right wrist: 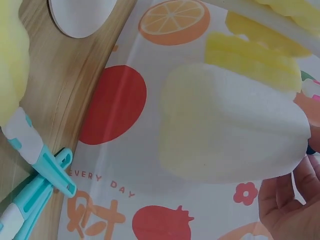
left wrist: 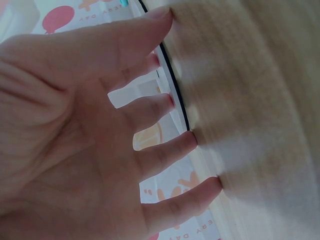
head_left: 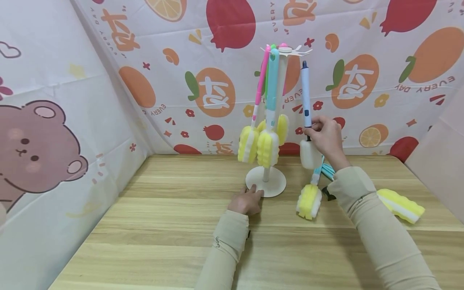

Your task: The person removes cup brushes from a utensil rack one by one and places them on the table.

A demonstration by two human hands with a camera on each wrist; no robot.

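My right hand [head_left: 328, 137] pinches a sponge brush with a light blue handle [head_left: 305, 90] near its neck. The handle points up, and the white sponge head [right wrist: 235, 130] hangs below the fingers, off the table. This brush is held just right of a white rack [head_left: 285, 64]. Several brushes with yellow-and-white sponge heads hang on the rack, including a pink-handled brush [head_left: 262, 76] and a teal-handled brush [head_left: 272, 88]. With its fingers spread, my left hand [head_left: 246, 202] touches the front left rim of the rack's round base [head_left: 276, 182].
A teal-handled sponge brush [head_left: 309, 201] lies on the wooden table [head_left: 174, 225] right of the base. More teal handles [head_left: 328, 171] lie behind it, partly hidden by the right arm. Another yellow-and-white sponge head [head_left: 400, 205] is farther right. A fruit-print cloth [head_left: 174, 92] hangs behind.
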